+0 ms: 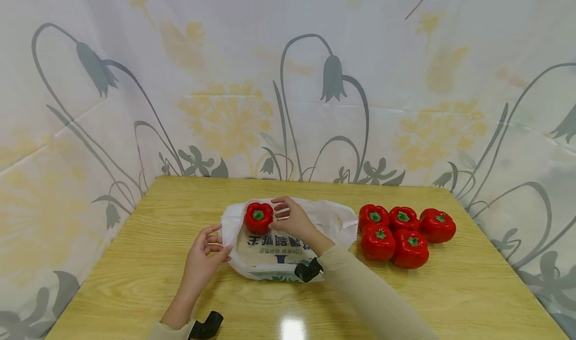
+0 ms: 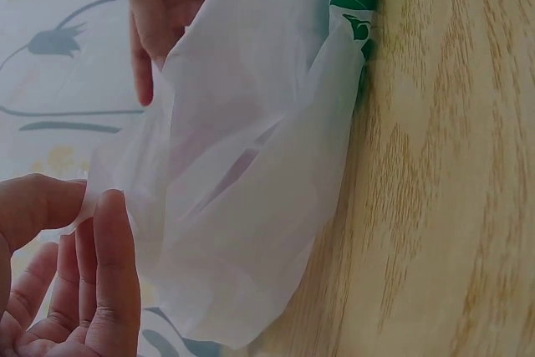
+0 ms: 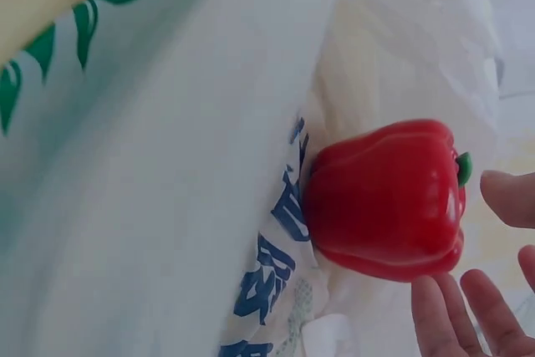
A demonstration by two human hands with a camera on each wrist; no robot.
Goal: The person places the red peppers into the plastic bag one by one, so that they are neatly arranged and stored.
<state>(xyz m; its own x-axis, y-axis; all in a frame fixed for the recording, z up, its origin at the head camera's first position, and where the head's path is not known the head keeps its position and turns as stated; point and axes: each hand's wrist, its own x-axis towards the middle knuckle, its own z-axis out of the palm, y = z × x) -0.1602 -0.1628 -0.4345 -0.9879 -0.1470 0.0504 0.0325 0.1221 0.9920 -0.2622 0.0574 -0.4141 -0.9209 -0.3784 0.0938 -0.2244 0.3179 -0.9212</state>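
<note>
Pinching the left edge of a white plastic bag, the left hand holds it up. The right hand is over the bag, thumb and fingers apart, close by a red pepper at the bag's left end; whether the fingertips touch it, I cannot tell. If the pinch loosens, the thin plastic could fold in over the pepper, and a bump from the right hand might tip it over. Five more peppers cluster right of the bag on the wooden table. The right sleeve slants past the bag's near right corner, perhaps hindering access from that side.
</note>
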